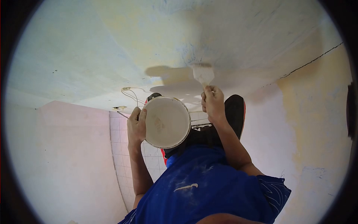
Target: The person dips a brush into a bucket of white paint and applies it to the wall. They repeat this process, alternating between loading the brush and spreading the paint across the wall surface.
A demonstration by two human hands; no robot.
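My right hand is closed around the handle of a wide, flat paintbrush coated in white. The brush's brownish bristle end meets the patchy wall in front of me, beside some blue streaks. Gripped at its left rim by my left hand is a round bucket. Whitish material covers the inside of the bucket, with a darker smudge near its middle. My left fingers are partly hidden at the rim.
Loose wires stick out of the wall at the left. A dark crack runs along the wall at the right. Below lie pale floor tiles and a black shoe with a red edge.
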